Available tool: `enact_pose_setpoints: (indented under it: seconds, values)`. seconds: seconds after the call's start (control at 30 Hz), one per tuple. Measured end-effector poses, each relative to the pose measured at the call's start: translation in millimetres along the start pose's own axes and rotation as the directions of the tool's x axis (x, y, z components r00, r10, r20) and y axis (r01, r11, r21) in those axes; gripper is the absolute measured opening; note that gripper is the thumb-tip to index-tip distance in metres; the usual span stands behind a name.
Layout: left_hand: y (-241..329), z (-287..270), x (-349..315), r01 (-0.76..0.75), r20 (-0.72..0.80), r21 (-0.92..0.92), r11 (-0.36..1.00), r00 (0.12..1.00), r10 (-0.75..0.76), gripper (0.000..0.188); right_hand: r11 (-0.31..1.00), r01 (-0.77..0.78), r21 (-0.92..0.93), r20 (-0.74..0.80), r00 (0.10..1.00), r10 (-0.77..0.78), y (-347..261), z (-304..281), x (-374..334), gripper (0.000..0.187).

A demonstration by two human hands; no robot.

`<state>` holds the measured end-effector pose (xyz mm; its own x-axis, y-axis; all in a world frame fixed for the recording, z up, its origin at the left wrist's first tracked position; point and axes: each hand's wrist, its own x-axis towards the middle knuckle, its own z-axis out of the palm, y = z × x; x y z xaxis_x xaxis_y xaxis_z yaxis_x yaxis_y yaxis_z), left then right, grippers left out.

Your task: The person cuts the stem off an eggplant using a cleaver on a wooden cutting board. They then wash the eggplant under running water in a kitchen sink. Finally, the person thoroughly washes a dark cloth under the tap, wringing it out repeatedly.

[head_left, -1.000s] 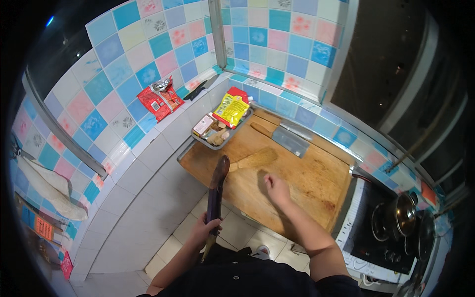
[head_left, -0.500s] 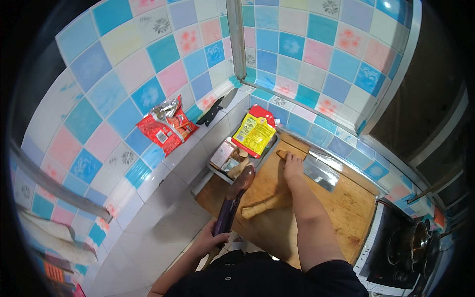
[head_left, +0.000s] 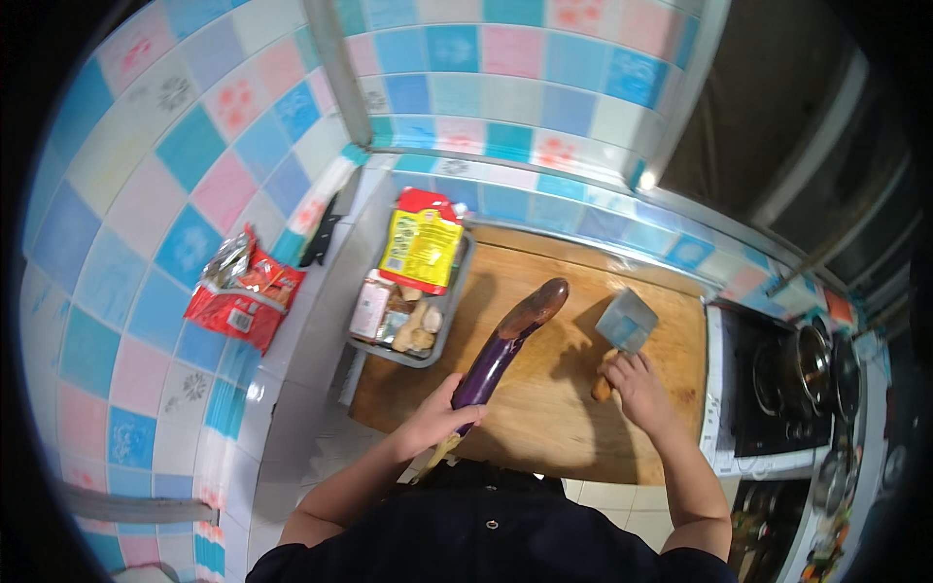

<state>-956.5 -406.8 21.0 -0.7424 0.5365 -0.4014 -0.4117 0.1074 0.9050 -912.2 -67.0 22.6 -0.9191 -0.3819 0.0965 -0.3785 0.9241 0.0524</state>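
Eggplant (head_left: pixel 498 355) lies in the left hand (head_left: pixel 437 420), slanting forward and to the right over the wooden cutting board (head_left: pixel 544 413). Tiled walls (head_left: pixel 457 44) in blue, pink and white rise beyond the board. To the board's right is a black stove (head_left: pixel 758 423) with a pot (head_left: pixel 809 360) on it; at its left back corner is a grey tray (head_left: pixel 420 361).

The left hand is curled round the eggplant close to its pale stem end, thumb laid across the purple skin, the fingers mostly hidden underneath. The far end has a large brown patch; whether it touches the board I cannot tell.

The right hand (head_left: pixel 637 384) is bent over the wooden handle of a cleaver (head_left: pixel 627 321), fingers folded onto it and the butt sticking out below. The square blade points away from the person, over the board and well apart from the eggplant. The right thumb is hidden.

On the ledge at left, a crumpled red packet (head_left: pixel 251 296) shows a white patch with a barcode, near a black-handled knife (head_left: pixel 321 238). In the tray, a yellow-and-red pouch (head_left: pixel 423 243) carries dense printing, too small to read. Below it are a pale box (head_left: pixel 369 306), its print blurred, and knobbly beige pieces (head_left: pixel 413 335).
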Motion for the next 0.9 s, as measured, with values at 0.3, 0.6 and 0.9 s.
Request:
enact_pose_setpoints:
  seconds: [0.3,0.6,0.9]
  values:
    - [-7,97,45,-0.258,-0.039,0.767,0.588,0.895,0.445,0.065,0.923,-0.313,0.222,0.131,0.948,0.289,-6,37,-140,0.04]
    - [-4,133,48,-0.35,0.165,0.929,0.121,0.683,0.711,0.064,0.522,-0.755,0.396,0.119,0.606,0.786,-2,71,-128,0.065]
    - [-18,159,56,-0.265,-0.07,0.696,0.668,0.9,0.43,0.049,-0.593,-0.291,0.751,0.63,0.584,0.512,44,49,-200,0.029]
